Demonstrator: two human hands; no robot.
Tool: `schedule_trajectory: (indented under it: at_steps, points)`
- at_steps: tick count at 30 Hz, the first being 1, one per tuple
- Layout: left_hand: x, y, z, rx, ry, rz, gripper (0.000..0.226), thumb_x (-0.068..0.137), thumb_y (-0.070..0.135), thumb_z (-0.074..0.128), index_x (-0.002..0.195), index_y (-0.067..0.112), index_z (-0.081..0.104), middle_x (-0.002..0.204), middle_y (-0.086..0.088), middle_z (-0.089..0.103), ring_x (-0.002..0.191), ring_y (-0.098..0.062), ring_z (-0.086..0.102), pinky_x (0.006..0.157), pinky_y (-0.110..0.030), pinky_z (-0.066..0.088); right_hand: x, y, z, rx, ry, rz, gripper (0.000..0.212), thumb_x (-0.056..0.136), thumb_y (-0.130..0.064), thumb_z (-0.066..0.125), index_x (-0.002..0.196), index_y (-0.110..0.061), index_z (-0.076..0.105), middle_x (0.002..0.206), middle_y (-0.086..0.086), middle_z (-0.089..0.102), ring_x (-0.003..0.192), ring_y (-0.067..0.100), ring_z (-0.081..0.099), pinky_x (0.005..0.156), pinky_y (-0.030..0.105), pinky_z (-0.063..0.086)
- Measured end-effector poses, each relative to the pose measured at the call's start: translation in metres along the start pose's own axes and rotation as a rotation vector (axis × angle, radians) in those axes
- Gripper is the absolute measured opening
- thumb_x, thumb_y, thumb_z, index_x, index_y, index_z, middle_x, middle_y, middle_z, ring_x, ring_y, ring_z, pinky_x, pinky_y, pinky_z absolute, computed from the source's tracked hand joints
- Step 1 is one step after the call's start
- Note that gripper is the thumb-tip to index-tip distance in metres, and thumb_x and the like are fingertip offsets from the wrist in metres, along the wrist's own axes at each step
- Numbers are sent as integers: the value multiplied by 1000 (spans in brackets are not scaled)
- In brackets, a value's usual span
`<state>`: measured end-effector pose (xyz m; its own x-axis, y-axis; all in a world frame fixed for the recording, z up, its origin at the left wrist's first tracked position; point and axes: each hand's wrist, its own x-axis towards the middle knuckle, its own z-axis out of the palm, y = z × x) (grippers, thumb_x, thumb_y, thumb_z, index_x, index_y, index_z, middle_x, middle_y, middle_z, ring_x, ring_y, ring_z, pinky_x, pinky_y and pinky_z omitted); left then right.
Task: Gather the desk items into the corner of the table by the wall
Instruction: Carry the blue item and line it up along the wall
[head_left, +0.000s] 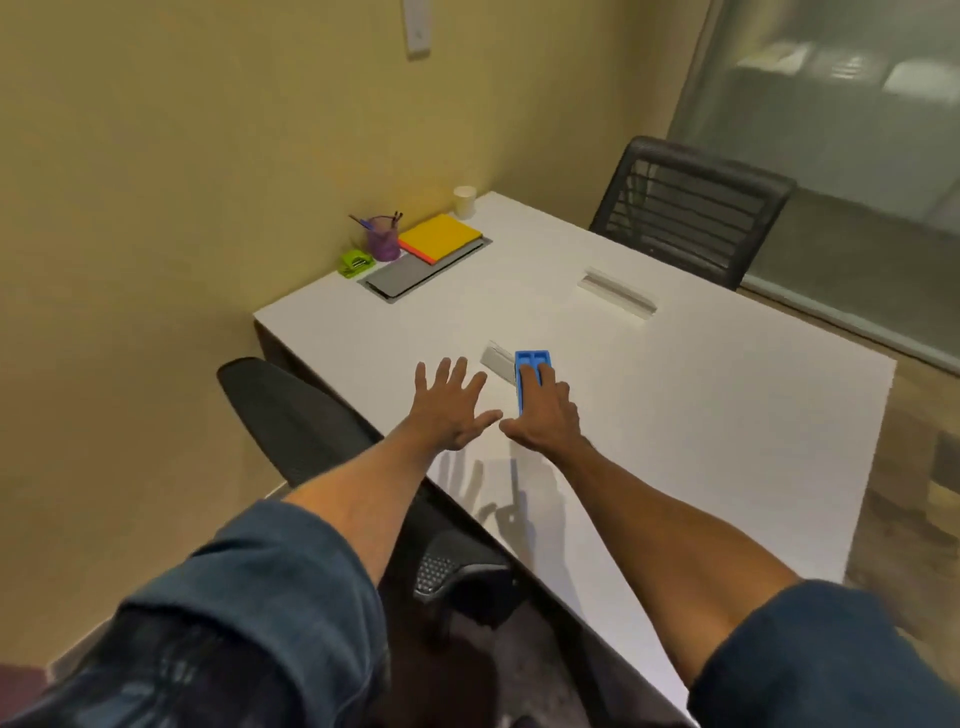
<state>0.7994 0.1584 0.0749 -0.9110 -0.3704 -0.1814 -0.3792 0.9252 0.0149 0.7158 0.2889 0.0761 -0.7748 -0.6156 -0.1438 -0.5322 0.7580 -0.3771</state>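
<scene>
From the head camera, a blue tray (532, 375) is held in the grip of the right hand (545, 415), fingers laid in it, above the middle of the white counter (701, 415). The left hand (447, 410) is spread, fingers apart, holding nothing. A notebook (439, 236), pen cup (383, 240) and stapler (356, 261) are gathered by the wall. The tray could be tilted or dropped, since only one end appears held.
</scene>
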Motion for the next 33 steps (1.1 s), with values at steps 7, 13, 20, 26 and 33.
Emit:
schedule_trajectory:
  at_steps: [7, 13, 20, 26, 33]
  points:
    - [-51, -134, -48, 17, 44, -236, 73, 94, 67, 25, 154, 26, 13, 163, -9, 1, 149, -33, -1, 114, -60, -6, 20, -156, 18, -79, -6, -277, 82, 78, -38, 65, 145, -17, 23, 153, 11, 22, 123, 35, 41, 93, 46, 45]
    - [-122, -256, -79, -61, 124, -434, 72, 93, 66, 30, 152, 25, 19, 161, -9, 11, 148, -31, 8, 114, -62, 0, 23, -298, 36, -84, -17, -463, 81, 75, -45, 67, 140, -16, 29, 147, 14, 27, 122, 39, 41, 91, 49, 48]
    - [-189, -346, -75, -86, 127, -609, 73, 93, 66, 29, 151, 23, 21, 161, -11, 10, 149, -32, 5, 115, -61, -1, 9, -402, 57, 18, -47, -579, 73, 76, -39, 70, 135, -15, 34, 143, 12, 31, 121, 39, 40, 92, 49, 45]
    - [-236, -405, -63, -107, 129, -722, 74, 92, 67, 29, 152, 24, 21, 162, -11, 9, 149, -32, 5, 116, -60, -1, -5, -468, 84, -30, -99, -683, 75, 78, -37, 67, 139, -14, 30, 147, 13, 26, 122, 40, 39, 95, 52, 48]
    - [-246, -451, -47, -141, 103, -790, 73, 93, 65, 31, 152, 25, 18, 162, -9, 6, 149, -31, 3, 117, -59, -3, 15, -516, 115, -85, -118, -740, 73, 78, -33, 68, 138, -14, 31, 146, 14, 27, 117, 39, 42, 89, 46, 46]
